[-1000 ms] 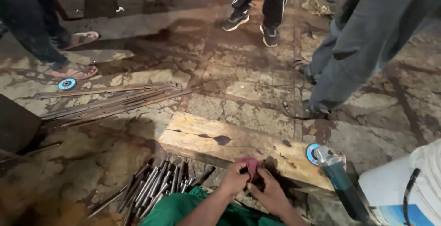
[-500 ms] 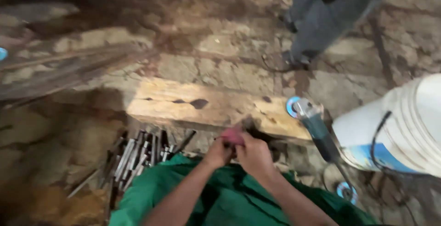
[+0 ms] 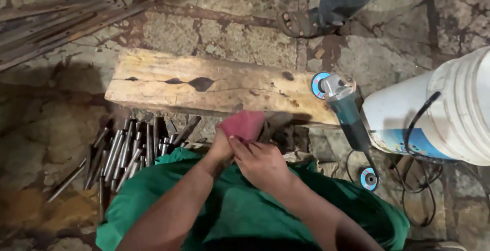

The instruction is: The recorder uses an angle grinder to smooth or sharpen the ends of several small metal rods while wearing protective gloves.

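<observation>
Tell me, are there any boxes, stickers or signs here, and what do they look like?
White plastic bucket: lying on its side at the right, round, with a blue label patch low on its wall.
Spare grinding disc: flat on the floor below the bucket, round, with a blue label face.
No signs or screens.

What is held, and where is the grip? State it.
A reddish-pink cloth, bunched, is held between both hands: left hand under its lower left, right hand fingers on its lower edge.

A white plastic bucket point(image 3: 449, 113) lies on its side at right; a blue label band point(image 3: 408, 141) wraps its base
</observation>
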